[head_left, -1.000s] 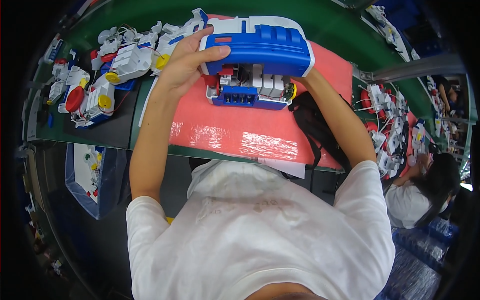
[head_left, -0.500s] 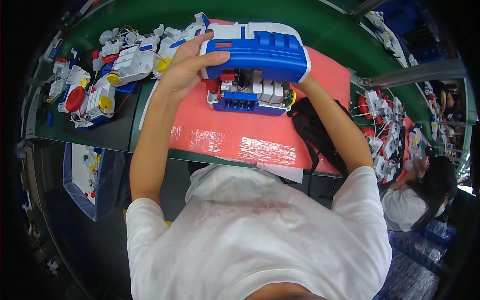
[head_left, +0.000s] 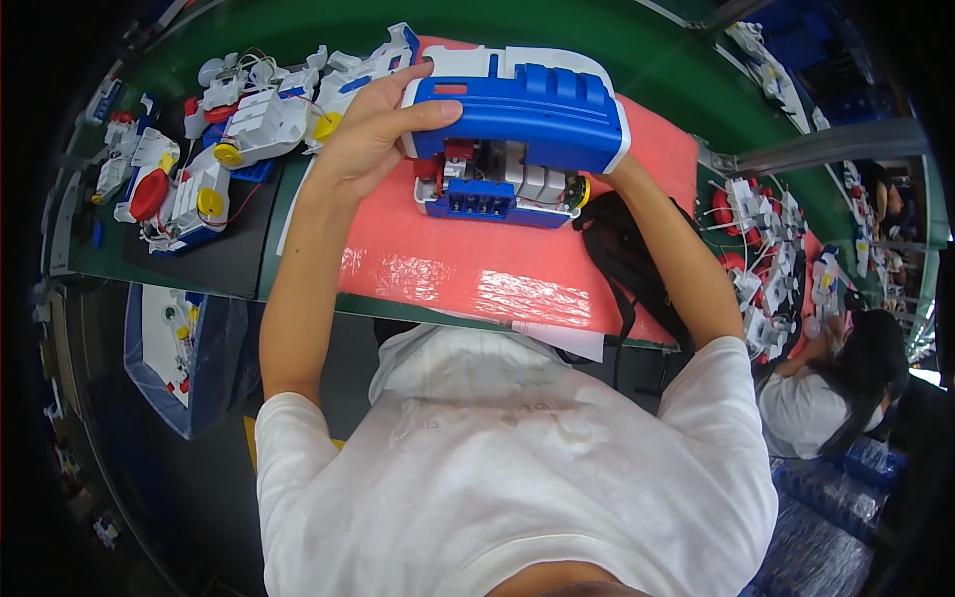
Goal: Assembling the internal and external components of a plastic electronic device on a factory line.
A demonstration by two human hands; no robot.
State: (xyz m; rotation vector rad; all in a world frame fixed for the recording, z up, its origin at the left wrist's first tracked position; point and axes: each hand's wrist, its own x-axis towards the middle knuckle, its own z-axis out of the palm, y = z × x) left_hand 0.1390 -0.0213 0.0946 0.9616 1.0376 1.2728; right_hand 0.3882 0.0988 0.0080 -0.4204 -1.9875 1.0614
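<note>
A blue-and-white plastic toy housing shell (head_left: 517,114) is held up over the bench, above an open toy base (head_left: 497,194). My left hand (head_left: 370,129) is closed around the shell's left end, thumb along its blue front. At the opposite end my right hand (head_left: 627,171) grips the shell; most of its fingers are hidden behind it. The base rests upright on a pink mat (head_left: 428,269), showing grey-white blocks, wires, a red part at the left and a yellow wheel at the right. The shell's front hides the back of the base.
Partly built toy assemblies (head_left: 249,129) with wires and yellow wheels crowd the bench at the left. A black bag (head_left: 637,264) lies right of the base. More white-and-red assemblies (head_left: 761,259) are further right, near a seated co-worker (head_left: 831,388). A lined bin (head_left: 184,368) stands lower left.
The shell has moved slightly to the right, its right end dipping a little lower. Both hands keep their hold on it, and the base stays in place.
</note>
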